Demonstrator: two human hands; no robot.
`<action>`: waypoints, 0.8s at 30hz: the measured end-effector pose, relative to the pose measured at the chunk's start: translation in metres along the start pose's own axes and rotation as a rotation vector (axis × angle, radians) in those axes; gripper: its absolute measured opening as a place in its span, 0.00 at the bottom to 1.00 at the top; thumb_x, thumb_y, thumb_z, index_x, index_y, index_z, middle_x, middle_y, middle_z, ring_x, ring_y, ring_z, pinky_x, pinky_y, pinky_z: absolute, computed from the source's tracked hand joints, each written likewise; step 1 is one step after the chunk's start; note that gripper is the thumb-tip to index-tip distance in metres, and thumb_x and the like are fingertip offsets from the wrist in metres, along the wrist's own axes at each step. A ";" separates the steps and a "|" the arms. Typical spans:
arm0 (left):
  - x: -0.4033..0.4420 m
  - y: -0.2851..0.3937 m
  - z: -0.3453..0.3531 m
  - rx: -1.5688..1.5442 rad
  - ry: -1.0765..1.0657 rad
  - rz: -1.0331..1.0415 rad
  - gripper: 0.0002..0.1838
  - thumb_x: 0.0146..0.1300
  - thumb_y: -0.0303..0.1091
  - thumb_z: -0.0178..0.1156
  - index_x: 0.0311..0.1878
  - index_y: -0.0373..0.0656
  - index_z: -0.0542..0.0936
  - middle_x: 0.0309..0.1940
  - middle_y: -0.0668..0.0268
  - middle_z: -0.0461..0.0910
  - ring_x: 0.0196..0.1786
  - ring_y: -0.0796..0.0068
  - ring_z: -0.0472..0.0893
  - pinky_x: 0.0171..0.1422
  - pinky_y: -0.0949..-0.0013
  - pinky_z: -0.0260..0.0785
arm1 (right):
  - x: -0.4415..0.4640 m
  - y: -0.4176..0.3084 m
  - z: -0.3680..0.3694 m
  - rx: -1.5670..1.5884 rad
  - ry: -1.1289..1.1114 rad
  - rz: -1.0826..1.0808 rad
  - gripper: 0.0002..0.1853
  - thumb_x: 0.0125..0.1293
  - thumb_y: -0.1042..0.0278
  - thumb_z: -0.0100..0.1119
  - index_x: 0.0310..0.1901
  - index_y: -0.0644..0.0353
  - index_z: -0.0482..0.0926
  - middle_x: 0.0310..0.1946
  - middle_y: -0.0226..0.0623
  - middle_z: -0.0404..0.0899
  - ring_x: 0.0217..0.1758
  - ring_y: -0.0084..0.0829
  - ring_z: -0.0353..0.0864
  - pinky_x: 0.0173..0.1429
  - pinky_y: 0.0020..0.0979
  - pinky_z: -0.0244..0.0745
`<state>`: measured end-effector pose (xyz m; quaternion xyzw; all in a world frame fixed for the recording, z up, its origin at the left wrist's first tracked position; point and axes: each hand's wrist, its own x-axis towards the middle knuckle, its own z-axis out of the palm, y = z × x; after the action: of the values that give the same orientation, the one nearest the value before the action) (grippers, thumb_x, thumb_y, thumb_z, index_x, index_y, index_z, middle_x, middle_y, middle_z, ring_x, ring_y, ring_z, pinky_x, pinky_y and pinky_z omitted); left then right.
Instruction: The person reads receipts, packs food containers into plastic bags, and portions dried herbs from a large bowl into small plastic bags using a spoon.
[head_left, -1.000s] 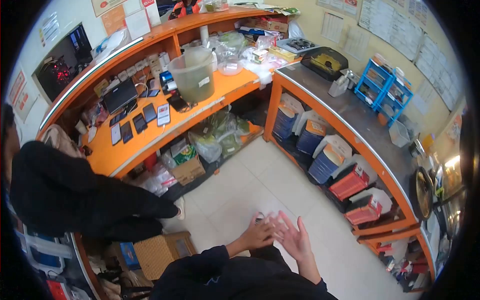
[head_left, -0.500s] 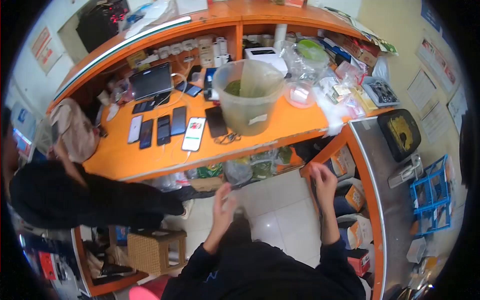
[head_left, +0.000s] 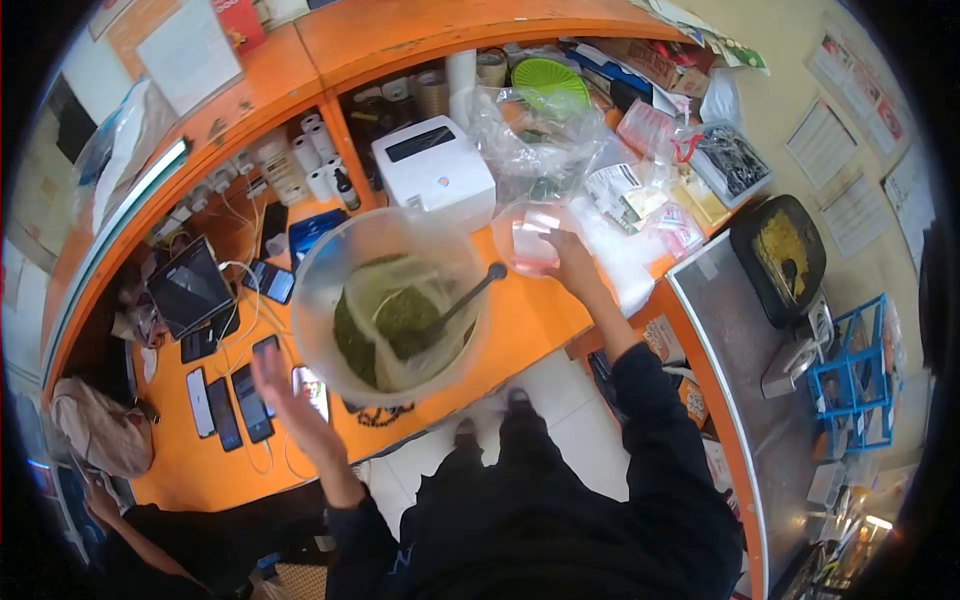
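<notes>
A large translucent bucket point(head_left: 315, 315) stands on the orange counter, holding a green leafy-looking mass, a translucent liner or bag and a dark-handled utensil point(head_left: 465, 300) whose working end is hidden. My left hand point(head_left: 290, 405) is raised by the bucket's near left side, fingers stretched out, slightly blurred, nothing in it. To the right of the bucket, my right hand point(head_left: 572, 262) reaches over the rim of a small round plastic tub point(head_left: 507, 238). Its bent fingers meet a white and pink flat packet point(head_left: 535, 240) in the tub; how firmly they hold it is unclear.
Several phones point(head_left: 228, 412) and a tablet point(head_left: 190, 285) with cables lie left of the bucket. Behind it stands a white printer-like box point(head_left: 435, 175). Plastic bags point(head_left: 535, 150) crowd the back right. Another person's hand point(head_left: 100, 500) shows at lower left.
I have come closer to the counter, and my view now looks down into the bucket. My right hand has gone from hanging in the air to the small tub; my left has moved beside the bucket.
</notes>
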<state>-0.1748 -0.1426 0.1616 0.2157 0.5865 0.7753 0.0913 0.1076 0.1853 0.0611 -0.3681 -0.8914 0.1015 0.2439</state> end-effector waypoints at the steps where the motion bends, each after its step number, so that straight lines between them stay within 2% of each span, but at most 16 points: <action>1: 0.005 0.006 0.001 0.017 0.019 0.066 0.34 0.68 0.57 0.34 0.69 0.44 0.52 0.67 0.51 0.56 0.71 0.60 0.53 0.71 0.53 0.39 | 0.018 0.018 0.011 0.039 -0.016 0.034 0.33 0.47 0.67 0.70 0.56 0.60 0.69 0.54 0.46 0.70 0.58 0.46 0.67 0.60 0.39 0.67; 4: -0.005 0.043 0.013 0.105 0.194 0.166 0.34 0.68 0.55 0.35 0.68 0.40 0.54 0.66 0.50 0.59 0.68 0.59 0.59 0.70 0.54 0.44 | 0.054 0.056 0.039 0.069 -0.145 0.126 0.39 0.44 0.60 0.71 0.59 0.61 0.64 0.57 0.47 0.66 0.61 0.47 0.64 0.62 0.40 0.64; 5: -0.014 0.055 0.020 0.081 0.253 0.226 0.27 0.70 0.44 0.35 0.67 0.40 0.55 0.64 0.48 0.61 0.67 0.57 0.62 0.70 0.54 0.48 | 0.061 0.063 0.047 0.018 -0.211 0.158 0.41 0.44 0.58 0.72 0.59 0.62 0.63 0.57 0.48 0.66 0.60 0.47 0.65 0.61 0.40 0.65; 6: -0.021 0.062 0.023 0.105 0.251 0.309 0.27 0.70 0.44 0.34 0.67 0.40 0.55 0.64 0.48 0.61 0.66 0.57 0.62 0.70 0.56 0.49 | 0.065 0.068 0.055 -0.034 -0.278 0.188 0.42 0.44 0.56 0.72 0.59 0.63 0.62 0.57 0.48 0.65 0.60 0.46 0.65 0.60 0.40 0.65; 8: -0.033 0.074 0.039 0.219 0.324 0.415 0.28 0.70 0.46 0.33 0.67 0.38 0.54 0.63 0.48 0.61 0.66 0.56 0.62 0.70 0.57 0.48 | 0.066 0.070 0.065 -0.134 -0.234 0.125 0.42 0.43 0.53 0.72 0.58 0.64 0.63 0.57 0.49 0.65 0.59 0.46 0.66 0.59 0.40 0.66; 9: -0.036 0.078 0.048 0.274 0.429 0.417 0.31 0.68 0.49 0.35 0.66 0.37 0.54 0.61 0.47 0.63 0.64 0.55 0.63 0.68 0.55 0.50 | 0.066 0.070 0.068 -0.184 -0.211 0.088 0.42 0.42 0.52 0.72 0.57 0.64 0.64 0.57 0.49 0.65 0.59 0.46 0.66 0.58 0.40 0.67; 12: -0.051 0.089 0.075 0.334 0.550 0.422 0.30 0.68 0.47 0.36 0.67 0.37 0.53 0.61 0.48 0.63 0.64 0.56 0.63 0.68 0.56 0.49 | 0.068 0.077 0.072 -0.059 -0.283 0.028 0.38 0.44 0.56 0.71 0.56 0.64 0.66 0.56 0.48 0.66 0.59 0.44 0.67 0.57 0.41 0.68; 17: -0.073 0.097 0.105 0.373 0.662 0.444 0.29 0.68 0.44 0.37 0.66 0.37 0.52 0.60 0.49 0.63 0.60 0.58 0.65 0.68 0.57 0.50 | 0.070 0.089 0.077 -0.022 -0.262 -0.133 0.27 0.50 0.67 0.64 0.52 0.63 0.70 0.50 0.49 0.72 0.56 0.44 0.70 0.55 0.41 0.69; 18: -0.079 0.098 0.108 0.361 0.662 0.449 0.29 0.68 0.44 0.38 0.66 0.36 0.53 0.60 0.49 0.63 0.61 0.58 0.65 0.68 0.58 0.50 | 0.072 0.090 0.076 -0.031 -0.241 -0.157 0.24 0.51 0.69 0.62 0.52 0.63 0.70 0.48 0.50 0.73 0.55 0.45 0.71 0.54 0.41 0.69; 20: -0.087 0.101 0.114 0.329 0.655 0.473 0.28 0.68 0.43 0.38 0.66 0.36 0.55 0.62 0.49 0.62 0.62 0.58 0.64 0.68 0.58 0.50 | 0.079 0.095 0.064 0.117 -0.311 -0.049 0.22 0.53 0.72 0.58 0.52 0.64 0.70 0.47 0.53 0.73 0.53 0.48 0.72 0.54 0.42 0.69; 21: -0.091 0.102 0.115 0.348 0.610 0.493 0.28 0.67 0.42 0.40 0.65 0.36 0.55 0.56 0.51 0.66 0.58 0.60 0.66 0.68 0.55 0.50 | 0.082 0.096 0.057 0.189 -0.342 0.009 0.21 0.54 0.73 0.57 0.52 0.64 0.70 0.46 0.55 0.73 0.52 0.50 0.72 0.53 0.43 0.69; 24: -0.106 0.096 0.117 -0.055 0.059 0.548 0.28 0.65 0.43 0.43 0.64 0.36 0.56 0.49 0.54 0.67 0.54 0.62 0.67 0.66 0.51 0.49 | 0.082 0.102 0.044 0.284 -0.232 -0.062 0.22 0.55 0.75 0.54 0.54 0.65 0.68 0.43 0.57 0.75 0.47 0.53 0.74 0.52 0.46 0.69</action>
<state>-0.0180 -0.1114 0.2543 0.3410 0.4873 0.7928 -0.1334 0.0967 0.3156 0.0159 -0.2882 -0.9012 0.2604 0.1922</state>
